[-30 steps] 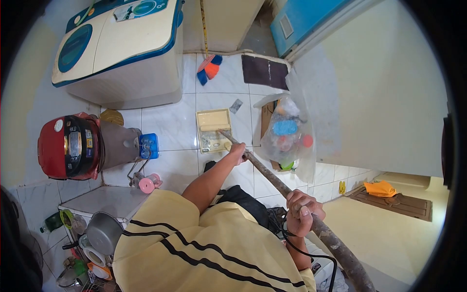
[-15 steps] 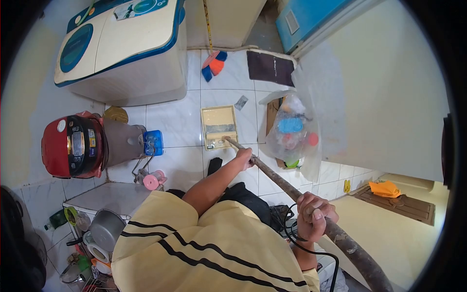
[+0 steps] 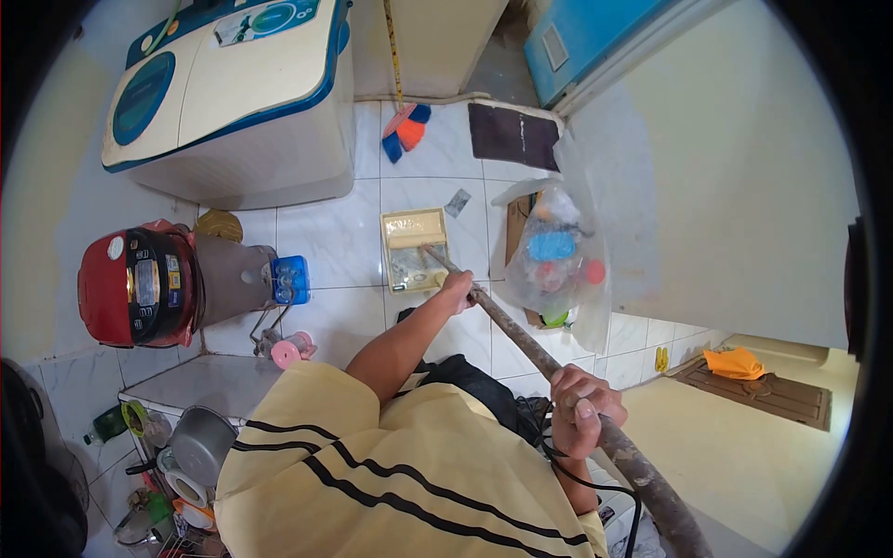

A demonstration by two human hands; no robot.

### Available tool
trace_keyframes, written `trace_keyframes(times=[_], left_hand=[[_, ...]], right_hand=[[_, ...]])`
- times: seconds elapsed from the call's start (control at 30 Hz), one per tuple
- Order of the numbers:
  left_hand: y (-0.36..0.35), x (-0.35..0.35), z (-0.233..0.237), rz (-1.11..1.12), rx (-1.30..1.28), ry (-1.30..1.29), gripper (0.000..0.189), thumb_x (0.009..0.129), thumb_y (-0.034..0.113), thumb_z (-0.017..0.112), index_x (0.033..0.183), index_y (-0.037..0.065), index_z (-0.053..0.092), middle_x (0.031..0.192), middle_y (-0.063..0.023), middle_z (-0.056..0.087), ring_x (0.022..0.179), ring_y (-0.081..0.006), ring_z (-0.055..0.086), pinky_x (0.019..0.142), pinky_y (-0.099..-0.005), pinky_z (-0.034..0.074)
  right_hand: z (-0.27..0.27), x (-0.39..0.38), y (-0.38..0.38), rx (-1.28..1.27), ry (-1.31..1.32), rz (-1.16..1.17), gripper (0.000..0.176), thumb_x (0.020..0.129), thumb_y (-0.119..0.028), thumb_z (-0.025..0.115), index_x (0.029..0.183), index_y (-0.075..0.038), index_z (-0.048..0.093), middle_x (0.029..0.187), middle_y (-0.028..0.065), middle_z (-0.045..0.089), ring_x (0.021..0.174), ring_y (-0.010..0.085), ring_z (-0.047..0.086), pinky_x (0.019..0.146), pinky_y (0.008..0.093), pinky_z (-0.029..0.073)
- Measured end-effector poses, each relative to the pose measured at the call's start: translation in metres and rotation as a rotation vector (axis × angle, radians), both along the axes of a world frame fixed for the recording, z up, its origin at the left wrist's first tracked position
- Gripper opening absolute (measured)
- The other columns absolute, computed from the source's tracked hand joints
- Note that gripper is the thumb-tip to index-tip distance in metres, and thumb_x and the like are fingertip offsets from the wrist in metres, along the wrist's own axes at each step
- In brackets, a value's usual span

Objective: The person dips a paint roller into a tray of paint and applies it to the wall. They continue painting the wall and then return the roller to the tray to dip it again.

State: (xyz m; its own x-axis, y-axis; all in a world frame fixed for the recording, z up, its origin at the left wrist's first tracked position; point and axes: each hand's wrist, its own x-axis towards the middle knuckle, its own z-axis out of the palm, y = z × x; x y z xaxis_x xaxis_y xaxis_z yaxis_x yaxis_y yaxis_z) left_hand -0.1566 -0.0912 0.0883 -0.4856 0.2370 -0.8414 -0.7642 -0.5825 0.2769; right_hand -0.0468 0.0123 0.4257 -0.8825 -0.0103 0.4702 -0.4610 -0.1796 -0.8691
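A long, rough wooden pole (image 3: 526, 339) runs slantwise from the lower right to a shallow cream tray (image 3: 386, 265) on the floor. At its far end a cream paint roller (image 3: 416, 238) lies across the tray, its edges hard to tell from the tray's cream coating. My left hand (image 3: 456, 292) is closed around the pole a little short of the tray. Farther back, near my body, my right hand (image 3: 586, 411) grips the same pole with the fingers wrapped over it.
A washing machine (image 3: 251, 102) stands far left, with a red rice cooker (image 3: 139, 284) nearer. A broom (image 3: 406, 130) and dark mat (image 3: 513, 137) lie beyond the tray. Right of it sits a filled plastic bag (image 3: 558, 251). A black cable (image 3: 595, 484) hangs by my right arm.
The roller has shifted away from me, from the tray's near part toward its far part. Both hands and the pole's near end have moved slightly left.
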Motion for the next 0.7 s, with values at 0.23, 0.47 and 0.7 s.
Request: trace_keyframes(times=[0.23, 0.47, 0.7], left_hand=[[0.016, 0.017, 0.037, -0.005, 0.016, -0.078, 0.021, 0.096, 0.02, 0.047, 0.112, 0.006, 0.044, 0.09, -0.0129, 0.059, 0.081, -0.0249, 0.066, 0.06, -0.0382, 0.05], [0.014, 0.022, 0.013, -0.002, 0.105, -0.135, 0.02, 0.095, 0.018, 0.046, 0.111, 0.007, 0.044, 0.093, -0.0132, 0.059, 0.081, -0.0243, 0.066, 0.056, -0.0356, 0.05], [0.012, 0.016, 0.017, 0.029, 0.004, -0.173, 0.02, 0.095, 0.02, 0.045, 0.109, 0.007, 0.047, 0.088, -0.0117, 0.061, 0.079, -0.0228, 0.065, 0.057, -0.0367, 0.052]], right_hand=[[0.037, 0.004, 0.012, 0.051, -0.088, 0.019, 0.028, 0.088, -0.012, 0.053, 0.065, -0.011, 0.036, 0.05, 0.0006, 0.037, 0.045, 0.0135, 0.035, 0.049, 0.0305, 0.036], [0.03, -0.014, 0.009, 0.086, -0.136, 0.036, 0.028, 0.088, -0.014, 0.053, 0.066, -0.01, 0.037, 0.055, 0.003, 0.042, 0.046, 0.0156, 0.039, 0.049, 0.0326, 0.039], [-0.06, -0.038, 0.008, 0.42, -0.261, 0.316, 0.012, 0.087, -0.003, 0.061, 0.076, 0.001, 0.056, 0.076, 0.0124, 0.062, 0.078, 0.0276, 0.064, 0.089, 0.0435, 0.048]])
